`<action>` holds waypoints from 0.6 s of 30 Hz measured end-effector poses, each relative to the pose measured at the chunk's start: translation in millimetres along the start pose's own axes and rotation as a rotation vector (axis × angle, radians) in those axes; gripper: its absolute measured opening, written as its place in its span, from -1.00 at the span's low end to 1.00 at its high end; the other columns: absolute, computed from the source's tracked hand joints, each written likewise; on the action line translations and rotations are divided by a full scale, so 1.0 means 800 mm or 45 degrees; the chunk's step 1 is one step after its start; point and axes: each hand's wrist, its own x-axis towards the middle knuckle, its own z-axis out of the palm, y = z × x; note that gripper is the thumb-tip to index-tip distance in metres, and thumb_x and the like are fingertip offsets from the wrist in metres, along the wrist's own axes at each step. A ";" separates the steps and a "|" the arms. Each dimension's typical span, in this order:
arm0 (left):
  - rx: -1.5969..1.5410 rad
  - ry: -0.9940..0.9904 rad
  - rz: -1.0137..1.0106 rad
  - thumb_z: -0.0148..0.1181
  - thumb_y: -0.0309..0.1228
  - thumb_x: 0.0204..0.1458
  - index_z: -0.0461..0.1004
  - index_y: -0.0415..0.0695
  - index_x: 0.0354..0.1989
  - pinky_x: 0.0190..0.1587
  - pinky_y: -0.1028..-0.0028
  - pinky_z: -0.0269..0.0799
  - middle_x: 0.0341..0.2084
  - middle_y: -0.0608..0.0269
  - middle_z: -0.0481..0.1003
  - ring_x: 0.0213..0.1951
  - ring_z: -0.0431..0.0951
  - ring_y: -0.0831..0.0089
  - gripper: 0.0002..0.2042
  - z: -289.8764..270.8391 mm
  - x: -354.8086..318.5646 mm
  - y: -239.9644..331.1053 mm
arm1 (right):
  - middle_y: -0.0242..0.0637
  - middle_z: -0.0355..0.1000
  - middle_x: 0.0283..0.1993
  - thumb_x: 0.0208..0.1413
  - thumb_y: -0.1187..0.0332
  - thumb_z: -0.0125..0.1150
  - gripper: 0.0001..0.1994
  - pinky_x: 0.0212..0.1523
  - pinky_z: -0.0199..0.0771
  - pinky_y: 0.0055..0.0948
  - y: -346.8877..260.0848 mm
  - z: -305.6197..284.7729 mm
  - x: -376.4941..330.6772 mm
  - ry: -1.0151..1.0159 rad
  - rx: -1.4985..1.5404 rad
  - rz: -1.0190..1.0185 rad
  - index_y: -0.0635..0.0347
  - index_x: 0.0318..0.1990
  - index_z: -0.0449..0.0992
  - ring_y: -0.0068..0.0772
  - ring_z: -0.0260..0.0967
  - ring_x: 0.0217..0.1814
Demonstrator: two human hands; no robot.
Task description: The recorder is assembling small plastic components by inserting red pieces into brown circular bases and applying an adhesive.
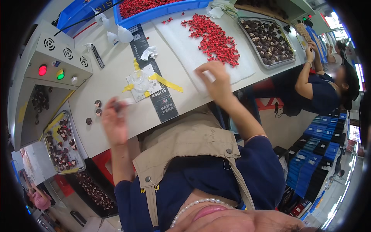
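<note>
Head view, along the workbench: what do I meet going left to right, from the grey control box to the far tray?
Grey control box → left hand pinching a small dark piece → taped-down clear dish → right hand holding something small and white → pile of red pieces on the white mat → metal tray of dark parts.

Red pieces [213,36] on white mat [185,50]; blue tray [162,11]; yellow tape [167,82].

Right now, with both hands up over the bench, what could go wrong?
The left hand pinches a small dark piece, blurred; it might drop among the loose dark pieces near the table edge. The right hand, holding something small and white, hovers beside the red parts and could scatter them.
</note>
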 end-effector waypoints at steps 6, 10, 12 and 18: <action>1.521 0.875 0.586 0.17 -0.36 0.05 0.44 -0.25 -0.08 0.01 0.48 0.33 -0.25 0.17 0.53 -0.16 0.51 0.40 -0.70 -0.158 -0.008 0.120 | -0.34 0.48 -0.35 -0.20 0.38 0.33 -0.86 -0.09 0.25 -0.29 0.087 -0.033 0.008 -0.139 -0.442 -0.001 0.07 -0.38 0.60 -0.30 0.36 -0.16; 1.976 1.222 0.403 0.18 -0.20 0.02 0.47 -0.10 -0.08 0.10 0.24 0.24 -0.24 0.14 0.55 -0.19 0.54 0.31 -0.66 -0.264 -0.013 0.168 | -0.47 0.47 -0.36 -0.14 0.33 0.31 -0.90 -0.11 0.16 -0.32 0.086 -0.028 0.020 -0.131 -0.638 -0.069 0.03 -0.41 0.58 -0.36 0.36 -0.18; 2.652 1.318 0.141 0.14 -0.05 -0.01 0.49 0.08 -0.09 0.15 -0.09 0.02 -0.22 0.19 0.55 -0.20 0.55 0.21 -0.64 -0.300 -0.026 0.190 | -0.45 0.46 -0.37 -0.13 0.34 0.30 -0.91 -0.14 0.19 -0.32 0.082 -0.019 0.029 -0.158 -0.626 -0.092 0.05 -0.41 0.57 -0.36 0.35 -0.21; 2.520 1.012 0.375 0.14 -0.29 -0.01 0.48 0.03 -0.11 0.09 0.04 0.14 -0.17 0.26 0.51 -0.15 0.50 0.20 -0.74 -0.233 0.005 0.165 | -0.31 0.44 -0.42 -0.12 0.44 0.29 -0.92 -0.33 0.32 -0.39 0.084 -0.012 0.031 -0.180 -0.429 0.033 0.15 -0.41 0.56 -0.35 0.34 -0.35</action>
